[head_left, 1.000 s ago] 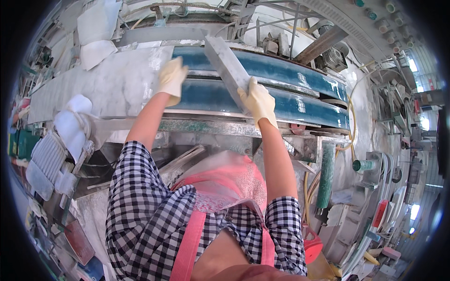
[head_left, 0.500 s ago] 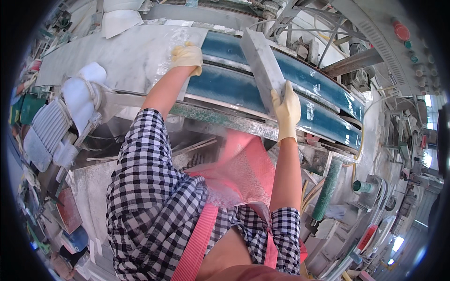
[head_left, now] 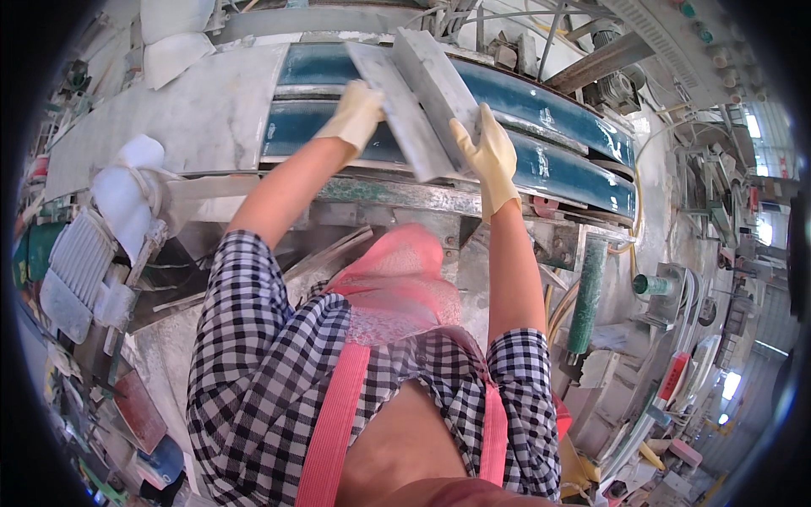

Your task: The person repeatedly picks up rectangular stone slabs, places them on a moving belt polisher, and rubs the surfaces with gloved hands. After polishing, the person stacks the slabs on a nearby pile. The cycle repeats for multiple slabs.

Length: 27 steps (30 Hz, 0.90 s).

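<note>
My left hand [head_left: 357,117], in a pale yellow rubber glove, grips the left edge of a thin grey-white stone strip [head_left: 399,111]. The strip slants over two blue conveyor belts [head_left: 549,173]. Close along its right side lies a thicker bar of pale stone [head_left: 439,89], perhaps several strips stacked; I cannot tell. My right hand [head_left: 490,155], gloved alike, is closed round the near end of that bar, thumb on its upper side. To the left, a wide white-grey marble slab [head_left: 169,118] lies flat, its right end apart from the strip.
A rusty green-painted rail [head_left: 380,193] runs along the conveyor's near side. Right of me stands a green roller [head_left: 586,296]. A motor [head_left: 617,80] and metal beam [head_left: 601,63] lie beyond the belts. A ribbed motor housing [head_left: 80,245] sits at the left.
My left hand has left the marble slab's right end and moved right with a thin strip, now beside the bar. My right hand still holds the bar. The view has shifted slightly.
</note>
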{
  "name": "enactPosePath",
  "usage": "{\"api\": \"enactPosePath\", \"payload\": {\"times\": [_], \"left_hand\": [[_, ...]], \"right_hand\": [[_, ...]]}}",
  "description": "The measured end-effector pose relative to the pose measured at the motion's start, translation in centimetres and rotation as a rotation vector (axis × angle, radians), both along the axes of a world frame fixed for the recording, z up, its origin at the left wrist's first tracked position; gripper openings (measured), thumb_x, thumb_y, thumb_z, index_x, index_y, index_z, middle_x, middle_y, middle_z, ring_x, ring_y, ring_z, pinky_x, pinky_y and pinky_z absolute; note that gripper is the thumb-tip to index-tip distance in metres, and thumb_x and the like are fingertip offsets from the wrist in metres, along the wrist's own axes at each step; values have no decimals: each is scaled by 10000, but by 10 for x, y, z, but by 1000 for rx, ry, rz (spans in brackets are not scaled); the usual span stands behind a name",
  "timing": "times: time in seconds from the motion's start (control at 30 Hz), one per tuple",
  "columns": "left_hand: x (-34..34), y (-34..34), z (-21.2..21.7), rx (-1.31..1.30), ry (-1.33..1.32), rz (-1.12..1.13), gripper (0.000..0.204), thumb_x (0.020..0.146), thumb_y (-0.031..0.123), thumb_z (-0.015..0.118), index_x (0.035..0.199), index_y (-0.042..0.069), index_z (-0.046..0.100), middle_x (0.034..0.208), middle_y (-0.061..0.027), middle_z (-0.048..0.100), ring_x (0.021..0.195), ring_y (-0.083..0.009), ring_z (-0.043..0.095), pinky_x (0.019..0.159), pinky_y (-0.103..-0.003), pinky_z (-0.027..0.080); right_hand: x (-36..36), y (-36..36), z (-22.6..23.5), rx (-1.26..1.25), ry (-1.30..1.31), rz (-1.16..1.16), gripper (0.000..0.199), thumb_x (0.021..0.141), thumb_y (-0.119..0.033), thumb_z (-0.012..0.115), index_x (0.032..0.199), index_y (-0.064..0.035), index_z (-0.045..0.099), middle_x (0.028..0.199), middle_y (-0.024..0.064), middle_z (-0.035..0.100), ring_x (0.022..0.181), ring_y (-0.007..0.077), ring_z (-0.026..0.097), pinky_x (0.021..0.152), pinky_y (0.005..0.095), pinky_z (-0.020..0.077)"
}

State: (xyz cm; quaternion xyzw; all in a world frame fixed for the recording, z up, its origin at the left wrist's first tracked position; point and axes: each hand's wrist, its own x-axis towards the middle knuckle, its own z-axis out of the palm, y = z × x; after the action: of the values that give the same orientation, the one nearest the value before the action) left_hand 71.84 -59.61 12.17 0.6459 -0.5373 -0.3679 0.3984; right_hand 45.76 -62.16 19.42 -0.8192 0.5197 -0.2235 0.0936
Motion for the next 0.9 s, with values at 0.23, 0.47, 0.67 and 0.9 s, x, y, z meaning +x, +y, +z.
{"api": "enactPosePath", "payload": {"times": [0.23,0.47,0.67,0.9], "left_hand": [[-68,-2,67,199,915,106,354,1017,134,454,1278,-102,491,1168,-261,613,1034,-316,671,920,-394,563],[7,-82,67,-499,-1169,-54,430,938,131,463,1364,122,525,1392,-106,552,1278,-304,521,1104,-456,391],[-41,-124,66,-328,-1148,-478,330,846,78,551,1162,142,624,1259,-57,614,1218,-258,553,1127,-451,376],[-8,-37,112,-253,-969,-645,340,518,181,812,794,16,702,788,-157,693,808,-359,683,1086,-443,414]], "right_hand": [[2,10,27,83,142,4,756,726,-491,818,1214,-22,482,1053,171,678,944,381,671,800,444,541],[19,11,39,251,392,-227,634,684,-344,865,1136,-68,518,1020,152,684,948,329,690,796,409,577],[6,6,25,229,337,-187,698,684,-414,842,1232,-115,528,1055,199,674,981,386,660,815,472,545],[-24,-20,32,180,343,282,796,628,-344,862,1318,-106,543,1036,188,667,986,382,648,866,447,520]]}}
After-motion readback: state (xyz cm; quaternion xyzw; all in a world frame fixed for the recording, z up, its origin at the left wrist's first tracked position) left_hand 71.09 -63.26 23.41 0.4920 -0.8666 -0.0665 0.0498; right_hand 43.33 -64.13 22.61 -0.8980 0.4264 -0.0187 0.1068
